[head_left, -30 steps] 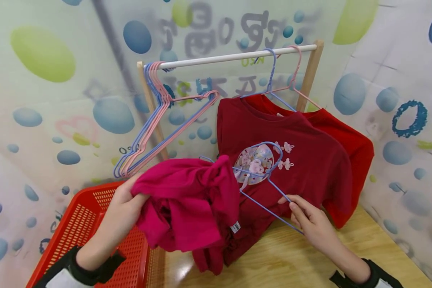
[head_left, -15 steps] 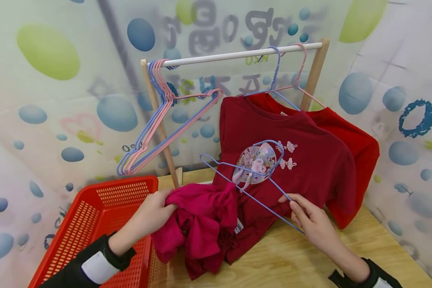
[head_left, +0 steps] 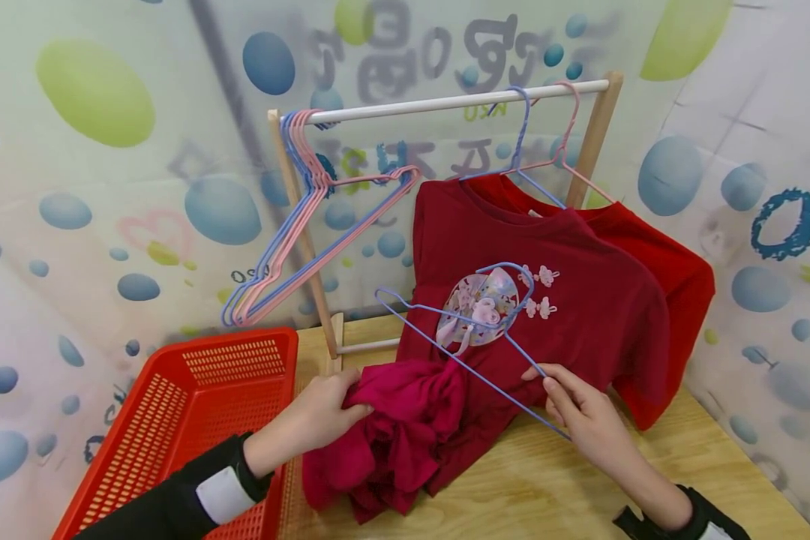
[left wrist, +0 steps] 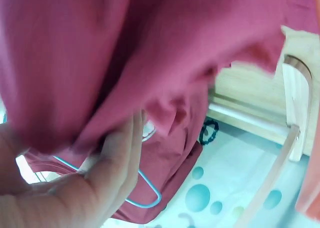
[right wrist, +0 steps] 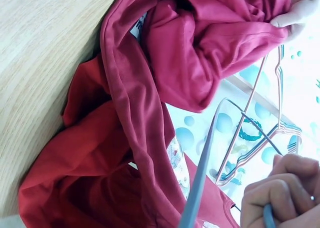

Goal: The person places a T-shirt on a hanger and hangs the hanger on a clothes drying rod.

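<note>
My left hand [head_left: 307, 421] grips a crumpled magenta garment [head_left: 405, 420] by its edge, low over the table. Its folds fill much of the left wrist view, where the hand [left wrist: 90, 185] pinches the cloth. With my right hand [head_left: 583, 416] I hold a blue hanger [head_left: 469, 366] by one arm, its hook pointing up and away from me. In the right wrist view, the fingers [right wrist: 272, 200] curl round the hanger wire. Behind the hanger hangs a dark red T-shirt [head_left: 601, 315] with a round picture on its front; the magenta garment covers part of its lower left.
A white rail [head_left: 405, 111] on wooden posts carries several bare blue and pink hangers [head_left: 297, 247] at its left end. A bright red garment [head_left: 688, 285] hangs behind the T-shirt. On the left stands a red plastic basket [head_left: 138, 405], beside the wooden table [head_left: 533, 487].
My left hand has moved right and down with the magenta garment, away from the basket and below the held hanger. The right hand and hanger have barely moved.
</note>
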`<state>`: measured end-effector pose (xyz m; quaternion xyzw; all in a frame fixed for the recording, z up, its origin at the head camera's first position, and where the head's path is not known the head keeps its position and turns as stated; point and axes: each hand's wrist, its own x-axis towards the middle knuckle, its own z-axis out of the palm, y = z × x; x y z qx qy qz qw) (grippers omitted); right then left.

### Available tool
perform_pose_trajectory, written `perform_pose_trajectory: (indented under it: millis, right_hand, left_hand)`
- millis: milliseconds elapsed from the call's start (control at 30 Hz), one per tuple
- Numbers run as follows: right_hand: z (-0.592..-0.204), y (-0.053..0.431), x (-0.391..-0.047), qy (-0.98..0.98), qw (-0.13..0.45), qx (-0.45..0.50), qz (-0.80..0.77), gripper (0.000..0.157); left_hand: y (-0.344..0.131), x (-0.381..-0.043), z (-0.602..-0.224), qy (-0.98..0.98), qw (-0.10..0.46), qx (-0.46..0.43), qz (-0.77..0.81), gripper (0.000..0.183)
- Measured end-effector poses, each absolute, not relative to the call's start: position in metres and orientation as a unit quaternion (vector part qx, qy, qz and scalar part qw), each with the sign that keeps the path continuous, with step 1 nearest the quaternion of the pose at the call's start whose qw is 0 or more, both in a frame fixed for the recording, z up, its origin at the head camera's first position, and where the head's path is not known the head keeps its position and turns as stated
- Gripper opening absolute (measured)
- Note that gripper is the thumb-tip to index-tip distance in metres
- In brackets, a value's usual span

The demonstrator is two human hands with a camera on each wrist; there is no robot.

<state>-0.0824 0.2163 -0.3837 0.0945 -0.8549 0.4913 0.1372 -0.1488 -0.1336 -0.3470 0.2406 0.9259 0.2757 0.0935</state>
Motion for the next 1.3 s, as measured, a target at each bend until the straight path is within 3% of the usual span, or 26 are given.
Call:
perform_pose_trajectory:
  millis: [267, 367, 533, 600, 700, 967, 1100, 1300]
  right_hand:
    - [-0.383, 0.219, -0.084, -0.859, 0.147, 0.094, 0.481, 0.021]
    - [-0.383, 0.219, -0.083, -0.861, 0.141, 0.091, 0.481, 0.021]
    - [-0.383, 0.218, -0.083, -0.860, 0.137, 0.091, 0.484, 0.021]
    - [-0.383, 0.218, -0.083, -0.861, 0.136, 0.089, 0.483, 0.021]
    - [-0.384, 0.218, -0.084, -0.860, 0.135, 0.091, 0.484, 0.021]
    - [-0.385, 0.216, -0.085, -0.859, 0.131, 0.091, 0.486, 0.021]
    - [-0.384, 0.215, -0.085, -0.859, 0.127, 0.091, 0.487, 0.021]
    - [-0.382, 0.213, -0.086, -0.855, 0.128, 0.094, 0.493, 0.020]
  left_hand:
    - [-0.136, -0.147, -0.344, 0.926, 0.087, 0.264, 0.256, 0.038]
    - [-0.138, -0.136, -0.345, 0.937, 0.032, 0.274, 0.215, 0.047]
    - [-0.142, -0.110, -0.348, 0.933, -0.107, 0.323, 0.117, 0.061]
    - [-0.143, -0.102, -0.350, 0.928, -0.127, 0.342, 0.082, 0.062]
    - [-0.144, -0.092, -0.353, 0.922, -0.108, 0.368, 0.046, 0.064]
    - [-0.146, -0.085, -0.365, 0.912, 0.090, 0.400, -0.006, 0.062]
    - [-0.148, -0.087, -0.372, 0.910, 0.113, 0.398, -0.020, 0.051]
    - [-0.152, -0.097, -0.369, 0.931, 0.130, 0.342, 0.006, 0.056]
